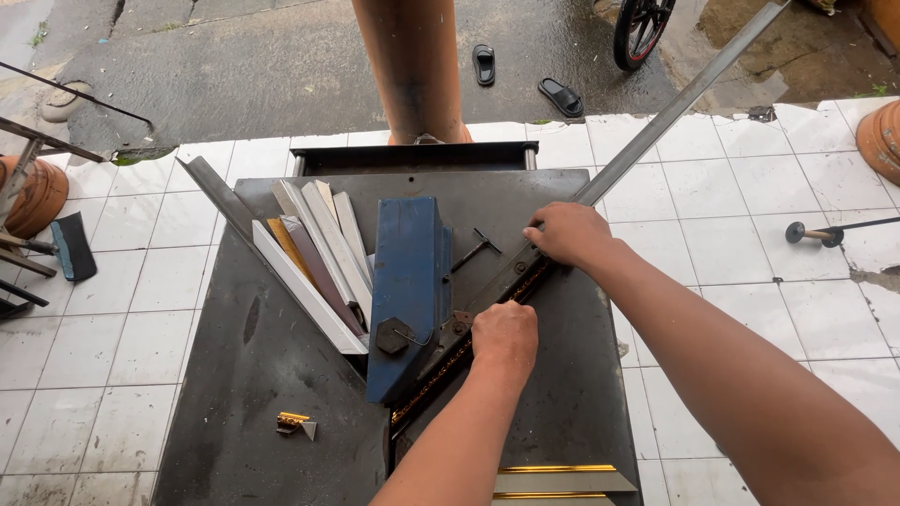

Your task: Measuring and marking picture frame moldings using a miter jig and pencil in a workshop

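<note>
A long grey metal strip (675, 108) lies slanted across a dark metal cutting table (272, 365), running from the upper right down past a blue cutter housing (408, 290). My right hand (565, 234) presses down on the strip near the table's middle. My left hand (504, 339) is closed over the strip lower down, right beside the blue housing and its black hex bolt (392, 334). A gold-edged section of strip shows under my left hand, along the guide slot.
Several cut moulding pieces (314, 258) lean left of the cutter. A small gold offcut (295, 424) lies on the table, gold-edged pieces (562, 480) at the front edge. White tiled floor surrounds it; an orange pillar (412, 66), sandals (561, 96) and a wheel (640, 30) lie beyond.
</note>
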